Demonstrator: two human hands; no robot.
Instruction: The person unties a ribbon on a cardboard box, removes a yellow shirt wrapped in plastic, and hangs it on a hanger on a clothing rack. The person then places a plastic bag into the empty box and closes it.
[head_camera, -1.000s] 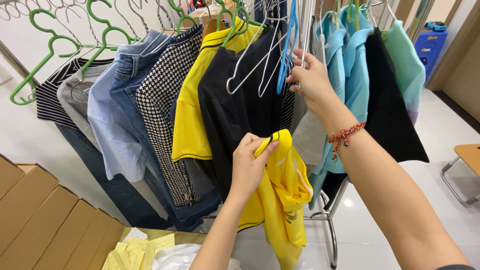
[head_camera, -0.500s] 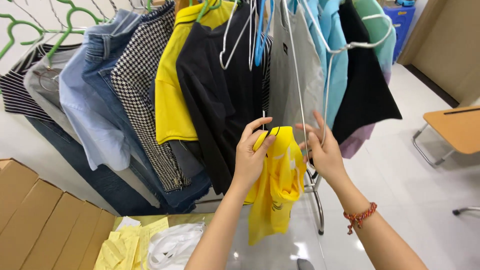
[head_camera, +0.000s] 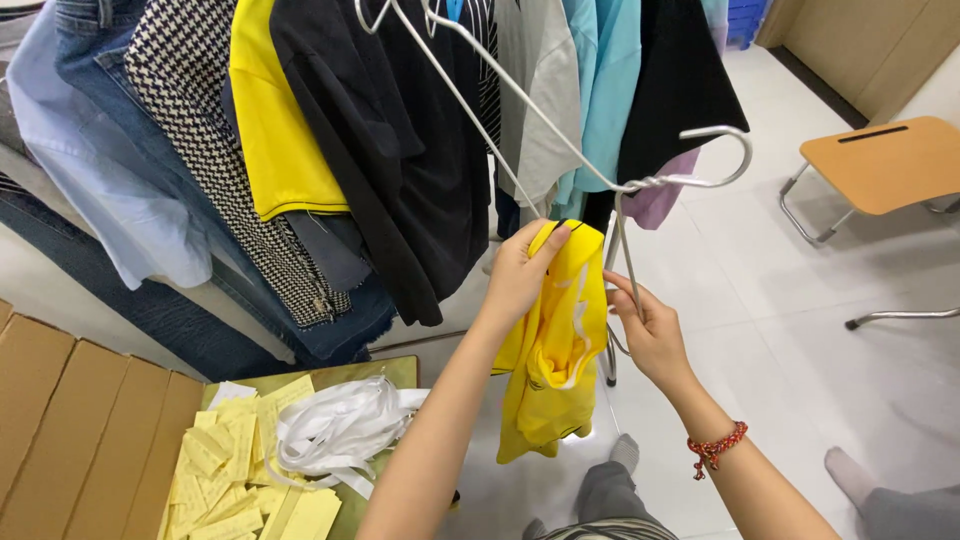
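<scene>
Left hand (head_camera: 518, 275) pinches the collar of the yellow shirt (head_camera: 555, 350), right hand (head_camera: 650, 335) grips the silver wire hanger (head_camera: 560, 150) just beside it – hanger not yet inside the shirt, so threading and hanging on the clothes rack (head_camera: 400, 120) remain.

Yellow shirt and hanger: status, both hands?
Left hand pinching yellow shirt at collar. Right hand gripping wire hanger, hook off the rack. Hung clothes close behind; nothing between hands.

You stand on a pale tiled floor (head_camera: 800, 290). Wooden-topped folding desk (head_camera: 880, 165) at right; tan wall panels (head_camera: 880, 45) behind it; cardboard boxes (head_camera: 70, 410) lower left.
</scene>
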